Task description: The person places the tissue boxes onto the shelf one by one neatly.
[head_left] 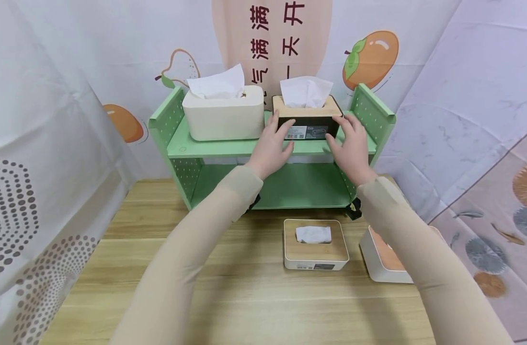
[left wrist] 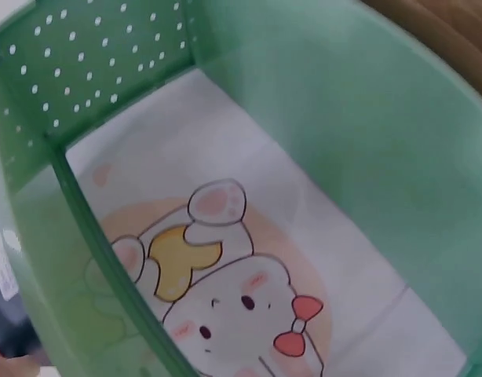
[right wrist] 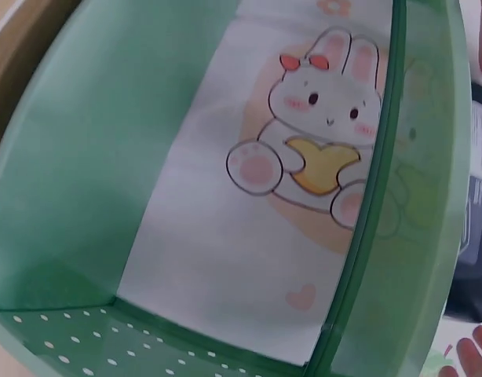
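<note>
A black tissue box with a wooden lid (head_left: 308,125) sits on the upper shelf of a green rack (head_left: 211,147), a white tissue (head_left: 306,92) sticking up from it. At its left front corner is my left hand (head_left: 269,151), fingers spread and relaxed. My right hand (head_left: 351,148) is at the right end, fingertips by the lid's corner. In the right wrist view, the fingers (right wrist: 475,357) show just off the end of the dark box (right wrist: 470,275). A larger cream tissue box (head_left: 224,117) stands left on the same shelf.
Below, the lower green shelf (head_left: 306,184) spans the rack. On the wooden table (head_left: 194,287) lie a low white tissue box with a wooden top (head_left: 315,251) and, partly behind my right sleeve, another white box (head_left: 377,261). A patterned cloth (head_left: 130,38) hangs behind.
</note>
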Tool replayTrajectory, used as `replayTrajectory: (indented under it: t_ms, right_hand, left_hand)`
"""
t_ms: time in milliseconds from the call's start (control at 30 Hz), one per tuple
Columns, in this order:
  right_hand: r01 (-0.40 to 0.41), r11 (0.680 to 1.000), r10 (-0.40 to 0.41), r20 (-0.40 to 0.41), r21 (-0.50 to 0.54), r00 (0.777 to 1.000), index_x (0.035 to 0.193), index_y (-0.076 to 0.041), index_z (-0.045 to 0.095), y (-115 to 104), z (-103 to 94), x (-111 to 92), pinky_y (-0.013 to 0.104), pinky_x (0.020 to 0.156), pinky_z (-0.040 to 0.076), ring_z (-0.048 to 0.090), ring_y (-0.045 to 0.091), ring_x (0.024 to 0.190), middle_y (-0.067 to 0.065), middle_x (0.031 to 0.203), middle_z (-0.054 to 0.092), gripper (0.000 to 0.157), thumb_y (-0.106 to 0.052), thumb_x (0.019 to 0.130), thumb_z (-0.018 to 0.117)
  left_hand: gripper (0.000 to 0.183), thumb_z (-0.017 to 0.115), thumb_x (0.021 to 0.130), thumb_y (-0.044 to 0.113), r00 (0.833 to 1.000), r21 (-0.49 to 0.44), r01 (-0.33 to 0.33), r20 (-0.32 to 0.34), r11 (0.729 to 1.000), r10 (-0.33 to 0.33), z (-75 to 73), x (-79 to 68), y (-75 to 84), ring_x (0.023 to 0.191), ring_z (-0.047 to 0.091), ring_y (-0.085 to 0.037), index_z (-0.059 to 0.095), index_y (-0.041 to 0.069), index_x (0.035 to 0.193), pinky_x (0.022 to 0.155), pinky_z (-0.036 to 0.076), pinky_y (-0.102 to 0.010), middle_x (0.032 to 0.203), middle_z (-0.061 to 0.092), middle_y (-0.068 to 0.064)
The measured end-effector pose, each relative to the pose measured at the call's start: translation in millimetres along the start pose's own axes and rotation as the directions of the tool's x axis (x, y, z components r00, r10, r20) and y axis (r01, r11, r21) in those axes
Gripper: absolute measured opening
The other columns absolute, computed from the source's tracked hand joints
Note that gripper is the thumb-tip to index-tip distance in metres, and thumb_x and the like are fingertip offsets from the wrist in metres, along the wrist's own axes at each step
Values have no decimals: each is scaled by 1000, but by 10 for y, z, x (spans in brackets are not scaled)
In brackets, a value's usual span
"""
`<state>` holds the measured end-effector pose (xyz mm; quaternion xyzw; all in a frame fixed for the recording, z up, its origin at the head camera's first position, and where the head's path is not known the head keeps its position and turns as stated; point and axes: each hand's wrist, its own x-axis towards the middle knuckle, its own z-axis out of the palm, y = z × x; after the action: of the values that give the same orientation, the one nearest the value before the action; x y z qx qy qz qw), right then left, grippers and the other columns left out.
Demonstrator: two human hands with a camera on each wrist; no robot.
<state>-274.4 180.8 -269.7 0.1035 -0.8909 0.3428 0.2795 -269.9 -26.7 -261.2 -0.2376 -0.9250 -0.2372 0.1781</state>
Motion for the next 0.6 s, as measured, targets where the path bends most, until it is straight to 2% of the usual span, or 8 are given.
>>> replayTrajectory:
  t_ms: [133,233,300,433,533,600]
  right_hand:
    - [85,996,-83,-35,33,996,127,-4,53,20,38,-166,52,109,25,33,38,131,22,140,40,41,-13,88,59]
    - [156,987,-154,-54,38,987,123,-2,55,74,71,-287,53,107,27,35,38,129,22,137,43,37,-10,87,60]
    - [203,979,-200,-65,35,978,119,-1,57,106,94,-370,53,106,29,37,38,127,22,134,45,34,-7,86,60]
    - [274,961,-271,-74,44,960,113,2,59,160,134,-546,52,102,31,41,39,122,22,130,49,30,-2,84,59]
    - [313,948,-309,-69,60,948,110,3,60,209,179,-675,52,99,33,43,39,119,23,129,50,28,1,83,60]
    - [335,940,-331,-66,64,941,109,3,61,256,221,-759,52,96,34,44,40,117,23,127,50,27,3,82,60]
  left_hand:
    - [47,47,96,21,994,77,-105,-14,992,106,74,-151,-61,143,12,-36,39,14,141,115,21,-42,155,9,-20]
    - [44,49,94,18,979,122,-192,-49,974,199,149,-263,-109,142,19,-35,44,10,138,115,22,-42,153,19,-21]
    - [42,51,92,14,961,145,-251,-84,957,264,203,-337,-144,140,27,-35,48,8,133,114,25,-42,150,28,-22]
    - [35,54,89,10,912,193,-349,-156,917,380,315,-467,-199,133,39,-33,56,4,123,112,30,-42,141,43,-21]
    - [31,55,87,8,878,208,-395,-202,895,435,391,-551,-229,129,43,-33,59,4,117,110,32,-44,135,49,-21]
    - [30,56,86,7,862,213,-421,-209,882,462,437,-607,-239,128,45,-33,60,4,115,108,34,-45,134,50,-21]
